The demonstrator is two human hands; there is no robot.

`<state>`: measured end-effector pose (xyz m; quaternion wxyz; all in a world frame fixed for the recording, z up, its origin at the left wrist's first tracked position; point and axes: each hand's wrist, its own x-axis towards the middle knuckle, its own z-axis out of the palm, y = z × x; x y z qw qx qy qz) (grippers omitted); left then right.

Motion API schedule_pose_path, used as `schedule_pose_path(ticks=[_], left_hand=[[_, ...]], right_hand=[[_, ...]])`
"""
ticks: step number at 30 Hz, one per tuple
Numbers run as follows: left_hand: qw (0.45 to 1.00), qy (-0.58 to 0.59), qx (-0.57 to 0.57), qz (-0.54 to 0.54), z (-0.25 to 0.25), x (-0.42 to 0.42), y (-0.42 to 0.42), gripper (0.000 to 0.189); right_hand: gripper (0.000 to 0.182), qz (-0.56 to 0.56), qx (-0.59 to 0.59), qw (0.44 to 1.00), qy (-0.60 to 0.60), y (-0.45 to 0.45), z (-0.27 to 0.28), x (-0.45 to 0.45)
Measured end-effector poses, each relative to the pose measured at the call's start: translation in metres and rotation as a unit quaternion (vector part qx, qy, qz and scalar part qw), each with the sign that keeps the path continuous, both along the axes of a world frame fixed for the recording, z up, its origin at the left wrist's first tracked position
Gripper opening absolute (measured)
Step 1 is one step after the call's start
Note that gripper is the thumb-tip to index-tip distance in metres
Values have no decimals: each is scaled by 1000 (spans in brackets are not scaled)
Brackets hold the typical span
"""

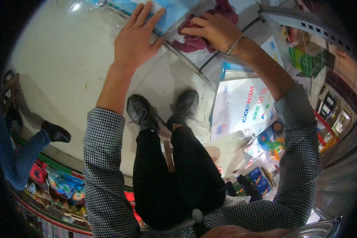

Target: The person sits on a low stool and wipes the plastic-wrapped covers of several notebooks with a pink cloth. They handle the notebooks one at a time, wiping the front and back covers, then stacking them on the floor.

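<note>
My left hand lies with its fingers spread against a blue flat item, perhaps a stack of books, partly wrapped in clear plastic. Bunched under the fingers of my right hand is a dark red cloth, its folds reaching to the right edge of the blue item. White exercise books with printed covers lie on a ledge or shelf below my right forearm. A blue-edged item sticks out behind them.
Tiled floor spreads around my grey shoes. At left is another person's leg in jeans with a dark shoe. Packaged goods fill a low shelf at lower left. A metal rack and a green box stand at right.
</note>
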<state>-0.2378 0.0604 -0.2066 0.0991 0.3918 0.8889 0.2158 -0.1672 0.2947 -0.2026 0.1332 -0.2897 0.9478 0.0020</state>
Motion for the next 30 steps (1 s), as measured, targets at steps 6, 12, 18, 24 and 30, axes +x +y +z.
schedule_pose_path(ticks=[6, 12, 18, 24, 30], left_hand=[[1000, 3, -17, 22, 2, 6, 4, 68], [996, 29, -67, 56, 10, 14, 20, 70], [982, 111, -71, 135, -13, 28, 43, 73], [980, 133, 6, 150, -17, 16, 51, 67], [973, 158, 35, 166, -16, 19, 54, 68]], right_hand=[[59, -31, 30, 999, 11, -11, -5, -2], [43, -110, 66, 990, -62, 72, -7, 7], [35, -180, 71, 968, -161, 38, 15, -10], [33, -141, 73, 983, -88, 54, -10, -1], [25, -170, 55, 975, -132, 41, 7, -10]])
